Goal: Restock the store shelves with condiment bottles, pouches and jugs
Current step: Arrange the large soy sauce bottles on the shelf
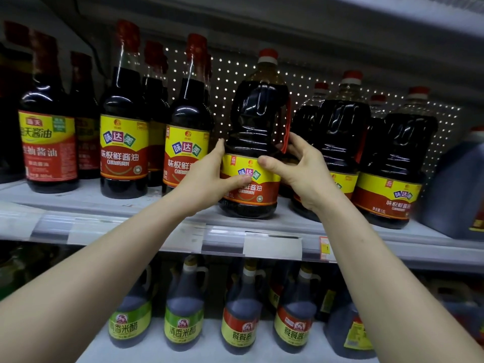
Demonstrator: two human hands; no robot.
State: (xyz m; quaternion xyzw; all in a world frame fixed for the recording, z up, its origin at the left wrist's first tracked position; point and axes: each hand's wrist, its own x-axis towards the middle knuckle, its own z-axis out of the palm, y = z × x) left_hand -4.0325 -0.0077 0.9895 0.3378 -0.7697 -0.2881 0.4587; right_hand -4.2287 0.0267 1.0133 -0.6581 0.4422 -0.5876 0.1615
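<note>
Clamping jug (248, 142) between left grip (209, 176) and right grip (296, 169), both wrapped round it, near shelf (125, 205) front. Risking toppling forward or bumping neighbouring bottle (187, 137) if sliding unevenly.

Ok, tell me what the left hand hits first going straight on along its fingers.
Likely the perforated back panel: the left hand points up the gap between the jug and the neighbouring bottle. Depth is unclear.

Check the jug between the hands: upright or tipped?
Upright. The soy sauce jug has its base on the shelf and its red cap straight above; the left hand and right hand hold its sides.
</note>
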